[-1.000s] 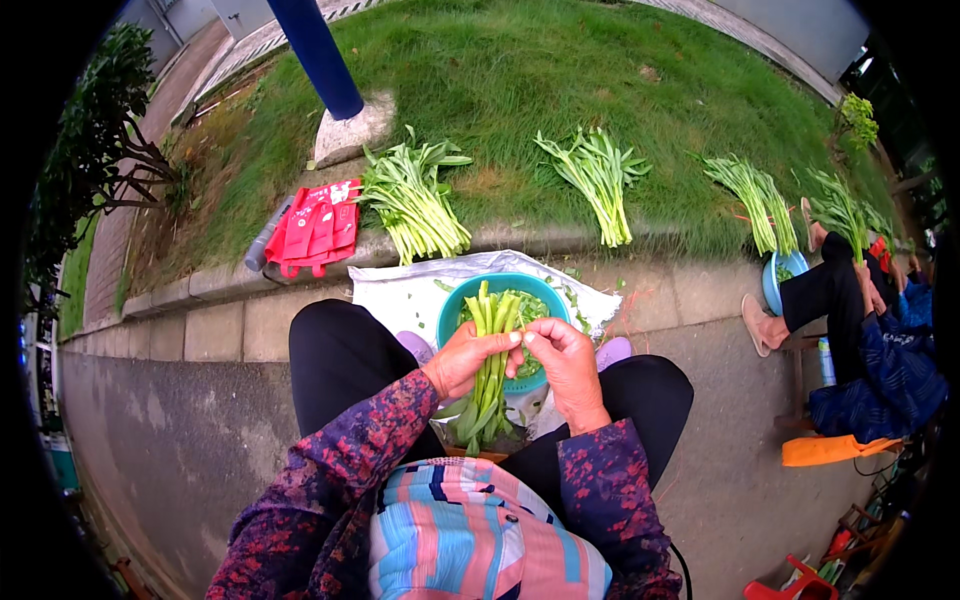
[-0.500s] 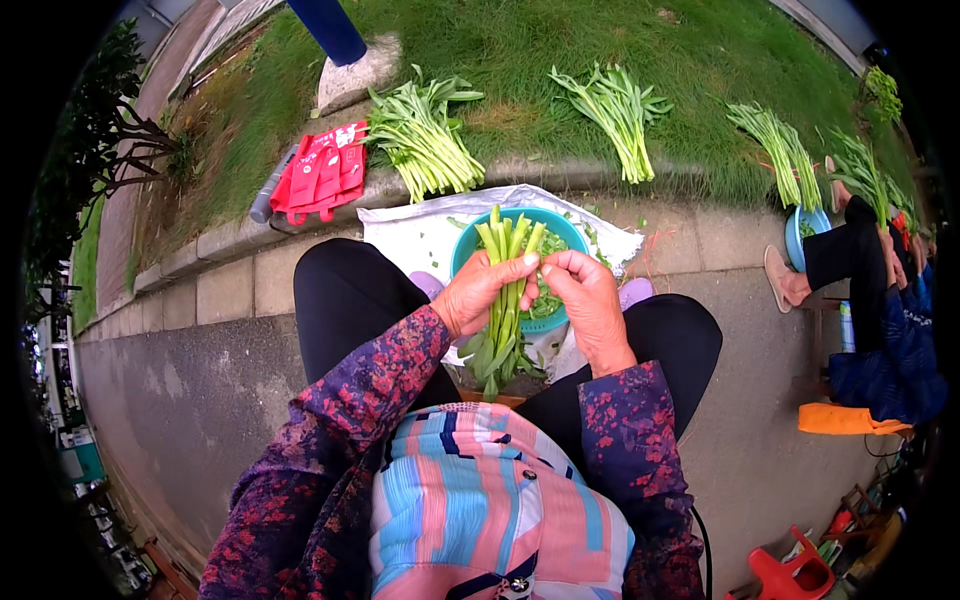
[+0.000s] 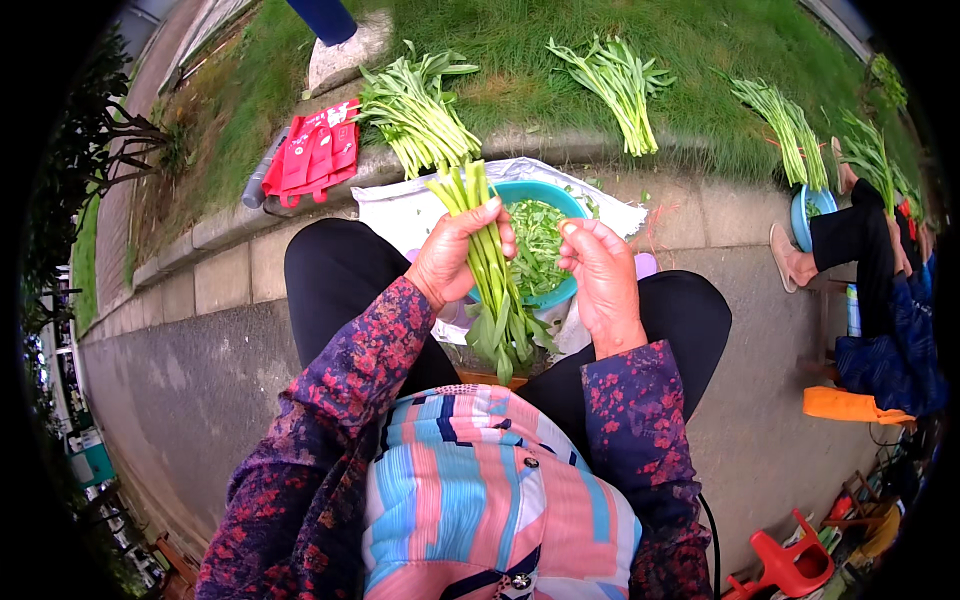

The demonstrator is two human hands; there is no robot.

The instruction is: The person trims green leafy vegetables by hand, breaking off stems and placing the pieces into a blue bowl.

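My left hand [image 3: 446, 256] is closed round a bunch of leafy green stalks [image 3: 488, 262], cut ends up and leaves hanging down between my knees. To its right, apart from the bunch, my right hand [image 3: 606, 284] has its fingers curled and thumb pressed to the index finger; whatever the pinch holds is too small to make out. Behind and below both hands stands a teal basin [image 3: 566, 196] with chopped green pieces [image 3: 537, 246] inside, partly hidden by the bunch. The basin sits on a white sheet [image 3: 388, 212].
Bundles of green stalks lie on the kerb and grass, one at left [image 3: 415, 115], another further right [image 3: 622, 95]. Red bags [image 3: 315, 150] rest beside a grey cylinder [image 3: 262, 172]. At far right, another person's leg [image 3: 850, 232] is beside a blue basin [image 3: 800, 222]. A red stool [image 3: 790, 560] stands lower right.
My left hand has moved the bunch left and tilted its tops leftward. My right hand has drawn away to the right, opening a gap that shows more of the chopped greens.
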